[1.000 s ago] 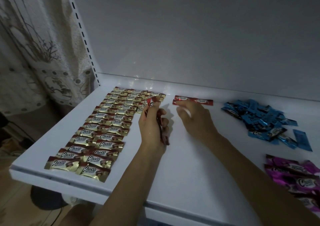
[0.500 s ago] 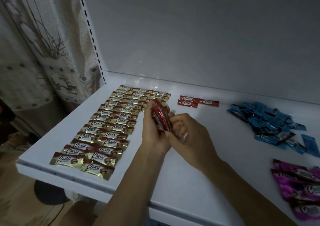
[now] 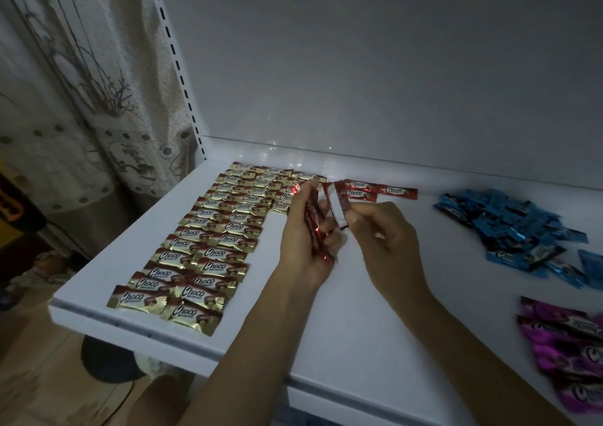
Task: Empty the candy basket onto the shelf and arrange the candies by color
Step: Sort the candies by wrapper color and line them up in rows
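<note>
Right hand (image 3: 388, 239) now pulled apart from left hand (image 3: 301, 249) — pinching one red candy (image 3: 339, 209), left gripping red stack (image 3: 314, 230), gold rows (image 3: 208, 239) at nine o'clock on shelf (image 3: 342, 327)

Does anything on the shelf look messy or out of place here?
The gold candies lie in tidy rows, but the blue candies are a jumbled heap with one stray blue candy apart near the right edge, and the pink candies are heaped too. Nothing looks damaged.
</note>
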{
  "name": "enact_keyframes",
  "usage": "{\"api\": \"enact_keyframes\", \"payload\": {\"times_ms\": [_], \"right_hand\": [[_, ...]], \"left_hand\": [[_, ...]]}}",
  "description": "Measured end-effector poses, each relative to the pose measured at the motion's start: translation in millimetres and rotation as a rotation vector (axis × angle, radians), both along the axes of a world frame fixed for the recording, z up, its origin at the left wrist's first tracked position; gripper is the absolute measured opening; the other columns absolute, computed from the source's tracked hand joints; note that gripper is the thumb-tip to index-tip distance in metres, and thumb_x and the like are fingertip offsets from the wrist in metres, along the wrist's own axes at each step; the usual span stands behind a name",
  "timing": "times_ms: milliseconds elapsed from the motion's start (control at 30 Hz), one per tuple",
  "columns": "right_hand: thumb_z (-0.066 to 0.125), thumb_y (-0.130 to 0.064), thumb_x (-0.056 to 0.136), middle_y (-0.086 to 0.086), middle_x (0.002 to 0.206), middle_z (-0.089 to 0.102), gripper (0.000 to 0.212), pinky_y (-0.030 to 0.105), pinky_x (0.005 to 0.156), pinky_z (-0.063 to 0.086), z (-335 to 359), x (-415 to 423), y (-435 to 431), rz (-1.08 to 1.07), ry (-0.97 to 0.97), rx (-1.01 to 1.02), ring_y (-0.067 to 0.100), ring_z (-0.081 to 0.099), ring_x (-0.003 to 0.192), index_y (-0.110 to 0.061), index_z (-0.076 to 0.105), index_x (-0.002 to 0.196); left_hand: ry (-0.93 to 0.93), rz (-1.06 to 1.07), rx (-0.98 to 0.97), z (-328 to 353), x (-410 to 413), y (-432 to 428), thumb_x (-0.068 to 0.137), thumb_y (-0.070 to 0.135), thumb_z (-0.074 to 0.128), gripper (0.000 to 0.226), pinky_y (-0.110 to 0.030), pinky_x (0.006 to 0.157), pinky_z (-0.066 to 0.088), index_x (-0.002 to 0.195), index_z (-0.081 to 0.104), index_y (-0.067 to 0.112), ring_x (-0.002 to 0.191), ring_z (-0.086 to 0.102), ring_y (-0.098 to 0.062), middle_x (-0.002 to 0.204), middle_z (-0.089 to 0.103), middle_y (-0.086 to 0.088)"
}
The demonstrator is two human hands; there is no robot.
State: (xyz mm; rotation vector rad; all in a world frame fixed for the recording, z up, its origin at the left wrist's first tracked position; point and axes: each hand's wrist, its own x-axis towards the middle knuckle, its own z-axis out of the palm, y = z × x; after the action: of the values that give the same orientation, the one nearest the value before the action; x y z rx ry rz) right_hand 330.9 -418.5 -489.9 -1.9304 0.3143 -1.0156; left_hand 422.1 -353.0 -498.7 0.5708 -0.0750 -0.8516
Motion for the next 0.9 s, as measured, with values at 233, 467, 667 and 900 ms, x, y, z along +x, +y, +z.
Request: {"api": "enact_keyframes", "payload": {"times_ms": [233,467,667,900], "right_hand": [[0.048,-0.014,0.097,0.009,0.072,0.068,0.022,0.025,0.044,0.044,3,-4,-10,0.052,-0.069,0.483,0.02,0.061,0.054,-0.011,0.068,0.087],[0.057,-0.001,0.091,0.0,0.09,0.073,0.029,0.024,0.056,0.053,4,-3,-16,0.084,-0.077,0.608,0.014,0.068,0.078,-0.016,0.054,0.116],[0.058,-0.004,0.09,0.0,0.088,0.073,0.014,0.037,0.089,0.052,2,-4,-24,0.012,-0.149,0.738,0.019,0.068,0.091,-0.014,0.064,0.098],[0.049,-0.005,0.096,-0.003,0.081,0.071,0.016,0.033,0.081,0.053,2,-2,-26,-0.01,-0.142,0.767,0.013,0.067,0.077,-0.017,0.061,0.093]], "left_hand": [[-0.277,0.015,0.137,3,-7,4,0.078,0.035,0.065,0.028,-0.015,0.034,0.028,0.099,0.059,0.017,0.04,0.039,-0.007,0.07,0.057,0.002],[-0.425,0.083,0.296,4,-15,4,0.091,0.004,0.057,0.015,-0.017,0.036,0.029,0.099,0.061,0.016,0.04,0.038,-0.011,0.061,0.048,-0.004],[-0.623,0.07,0.318,6,-24,1,0.09,-0.002,0.06,0.021,-0.016,0.037,0.03,0.089,0.063,0.018,0.039,0.038,-0.01,0.055,0.052,-0.002],[-0.723,0.107,0.377,6,-30,-1,0.09,-0.007,0.058,0.023,-0.018,0.042,0.036,0.095,0.061,0.016,0.041,0.044,-0.006,0.058,0.059,0.005]]}}
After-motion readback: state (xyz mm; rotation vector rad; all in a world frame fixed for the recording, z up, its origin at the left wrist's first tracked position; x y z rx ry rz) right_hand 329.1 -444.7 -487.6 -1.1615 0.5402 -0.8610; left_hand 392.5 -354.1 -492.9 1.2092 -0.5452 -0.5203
